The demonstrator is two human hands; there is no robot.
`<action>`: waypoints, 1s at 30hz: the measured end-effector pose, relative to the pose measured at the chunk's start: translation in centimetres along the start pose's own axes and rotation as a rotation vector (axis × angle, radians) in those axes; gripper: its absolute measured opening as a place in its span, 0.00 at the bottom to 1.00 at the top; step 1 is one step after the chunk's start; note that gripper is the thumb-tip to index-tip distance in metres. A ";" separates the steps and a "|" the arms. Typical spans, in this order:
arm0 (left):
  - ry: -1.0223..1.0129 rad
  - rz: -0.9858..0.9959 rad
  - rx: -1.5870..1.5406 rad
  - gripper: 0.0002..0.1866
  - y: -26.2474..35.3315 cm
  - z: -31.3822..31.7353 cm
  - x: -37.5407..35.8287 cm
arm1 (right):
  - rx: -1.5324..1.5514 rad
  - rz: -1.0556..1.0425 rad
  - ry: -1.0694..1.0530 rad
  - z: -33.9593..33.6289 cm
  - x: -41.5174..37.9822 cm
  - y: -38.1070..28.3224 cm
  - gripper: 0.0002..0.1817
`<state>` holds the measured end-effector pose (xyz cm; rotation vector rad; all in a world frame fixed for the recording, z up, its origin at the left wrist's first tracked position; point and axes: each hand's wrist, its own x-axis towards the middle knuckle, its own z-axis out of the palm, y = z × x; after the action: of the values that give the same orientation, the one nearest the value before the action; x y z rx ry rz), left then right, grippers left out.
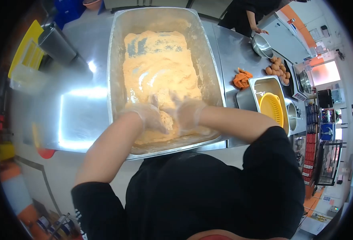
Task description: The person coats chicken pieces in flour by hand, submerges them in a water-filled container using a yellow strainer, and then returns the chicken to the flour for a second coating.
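A deep metal tray [218,80] holds a bed of pale orange flour-like powder [160,72], thinned at the far end so the tray bottom shows through. Both my hands are down in the powder at the near end, in clear plastic gloves. A lumpy, powder-coated piece [167,121] lies between them; its kind is hidden under the coating. My left hand [151,117] is curled around its left side. My right hand [186,113] is close on the other side, its fingers blurred and partly buried in powder.
On the steel counter to the right are an orange cloth [242,79], a yellow basket [271,108] in a metal pan [260,84], brown eggs [278,71] and a steel bowl [262,46], near another person's hand [259,30]. A metal container [56,43] is at left.
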<state>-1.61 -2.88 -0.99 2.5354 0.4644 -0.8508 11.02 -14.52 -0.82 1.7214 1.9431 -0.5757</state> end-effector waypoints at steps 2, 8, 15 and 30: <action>0.021 0.019 0.124 0.31 0.6 2.3 1.8 | -0.055 0.060 0.211 3.0 3.2 -0.7 0.34; 0.247 -0.293 -0.370 0.32 -0.4 -0.7 1.8 | 0.205 0.106 0.320 -2.0 2.9 4.5 0.32; -0.162 -0.170 0.030 0.27 1.7 -0.2 -4.2 | -0.294 0.005 -0.243 -3.6 -2.2 0.9 0.36; -0.198 -0.007 0.231 0.20 0.8 -0.4 -4.0 | -0.023 0.059 -0.243 0.6 -2.2 3.1 0.19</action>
<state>-4.15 -4.06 2.02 2.6180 0.3281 -1.2060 14.32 -16.22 0.04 1.6068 1.7185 -0.7030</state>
